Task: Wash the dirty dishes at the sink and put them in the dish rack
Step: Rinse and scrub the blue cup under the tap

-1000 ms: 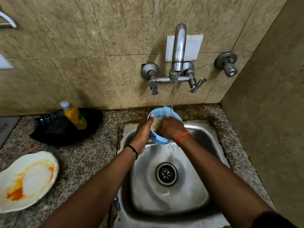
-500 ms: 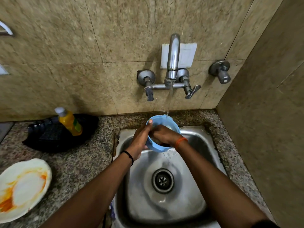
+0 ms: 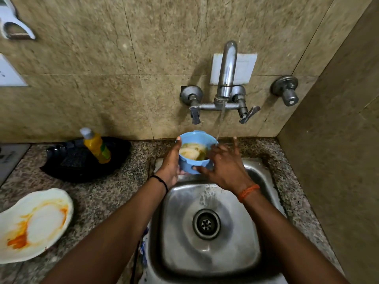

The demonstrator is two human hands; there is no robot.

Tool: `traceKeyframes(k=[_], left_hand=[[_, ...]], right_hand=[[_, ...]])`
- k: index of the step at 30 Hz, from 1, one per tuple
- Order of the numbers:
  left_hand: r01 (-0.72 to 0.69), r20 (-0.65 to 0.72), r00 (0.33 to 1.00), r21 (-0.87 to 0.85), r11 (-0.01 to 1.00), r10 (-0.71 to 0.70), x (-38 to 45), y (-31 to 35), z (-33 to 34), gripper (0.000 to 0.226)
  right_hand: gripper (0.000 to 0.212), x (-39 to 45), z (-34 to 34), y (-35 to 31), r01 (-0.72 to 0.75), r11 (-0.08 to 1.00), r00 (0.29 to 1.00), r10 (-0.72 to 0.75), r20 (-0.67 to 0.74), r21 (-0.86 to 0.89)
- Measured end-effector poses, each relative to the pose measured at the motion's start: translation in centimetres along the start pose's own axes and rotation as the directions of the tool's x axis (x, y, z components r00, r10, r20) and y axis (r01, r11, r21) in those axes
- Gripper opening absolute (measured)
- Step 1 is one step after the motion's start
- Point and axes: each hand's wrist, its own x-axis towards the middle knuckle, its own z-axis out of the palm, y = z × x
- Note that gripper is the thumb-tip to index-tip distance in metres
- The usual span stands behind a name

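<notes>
beige stone-look wall tiles point(image 3: 98, 58) meet a speckled granite counter point(image 3: 98, 193), dimly lit, white switch plate point(image 3: 242, 68) behind.

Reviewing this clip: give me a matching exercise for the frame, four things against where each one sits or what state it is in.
Things:
1. blue bowl
2. white plate
3. yellow soap bottle
4. tap

Places or states:
A. on the counter, smeared orange
B. running water
C. held over the sink by the left hand
D. standing on a black tray

Pairs: 1-C, 2-A, 3-D, 4-B
</notes>
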Motion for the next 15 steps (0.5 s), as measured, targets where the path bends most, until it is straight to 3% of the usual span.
traceKeyframes(k=[3,6,8,13,15], left_hand=[[0.033,-0.007,0.999,-0.084,0.996,-0.033,-0.8,-0.3,1.4,0.056],[0.061,-0.003,0.998,-0.173,0.983,-0.063,-1.1,-1.3,2.0,0.069],[0.035,-0.007,0.999,-0.180,0.983,-0.037,-1.6,-1.4,2.0,0.061],[-0.039,-0.011,0.999,-0.045,0.998,0.038,-2.1,-0.6,2.2,0.046],[-0.020,-0.002,1.000,-0.039,0.999,0.019,-2.9,0.0,2.5,0.043]], right_hand=[[0.068,-0.2,-0.5,-2.7,-0.081,0.995,0.997,0.081,0.002,-0.060],[0.040,-0.4,-0.8,-4.5,0.063,0.995,0.997,-0.059,-0.048,0.080],[0.032,-0.2,-1.1,-2.9,0.073,0.984,0.997,-0.065,-0.051,0.164],[0.054,-0.1,0.2,0.4,-0.049,0.986,0.993,0.066,-0.101,0.159],[0.055,-0.3,0.6,0.1,-0.062,0.937,0.993,0.094,-0.076,0.344]])
